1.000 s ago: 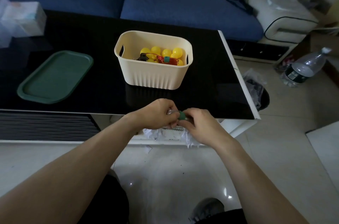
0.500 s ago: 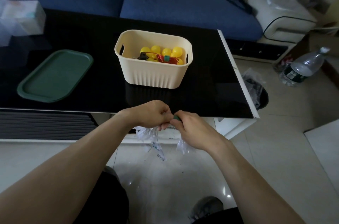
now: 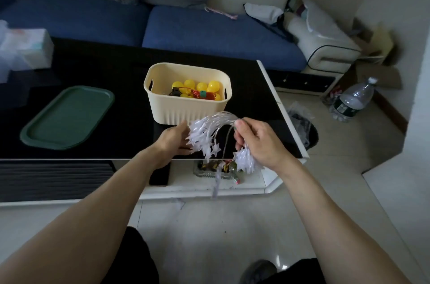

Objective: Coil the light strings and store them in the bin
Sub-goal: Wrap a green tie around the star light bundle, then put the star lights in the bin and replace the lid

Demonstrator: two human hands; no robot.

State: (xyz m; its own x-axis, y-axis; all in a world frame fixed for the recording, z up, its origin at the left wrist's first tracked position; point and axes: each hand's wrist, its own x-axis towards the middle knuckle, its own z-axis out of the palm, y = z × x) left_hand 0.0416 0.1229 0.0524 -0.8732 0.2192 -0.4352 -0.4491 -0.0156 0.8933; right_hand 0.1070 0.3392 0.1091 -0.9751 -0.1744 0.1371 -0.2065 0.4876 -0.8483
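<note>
We saw both hands, left hand point(image 3: 173, 138) and right hand point(image 3: 258, 141), gripping the coiled star light string point(image 3: 210, 132) just before the cream bin point(image 3: 188, 109)

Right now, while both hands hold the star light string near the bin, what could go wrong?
1. A loose tail of the star light string hangs below the table edge; it may snag there when lifted.
2. The coil is held only at its two ends by the left hand and right hand, so its loops could spring apart.
3. The cream bin already holds the yellow ball lights; the strings could tangle.
</note>
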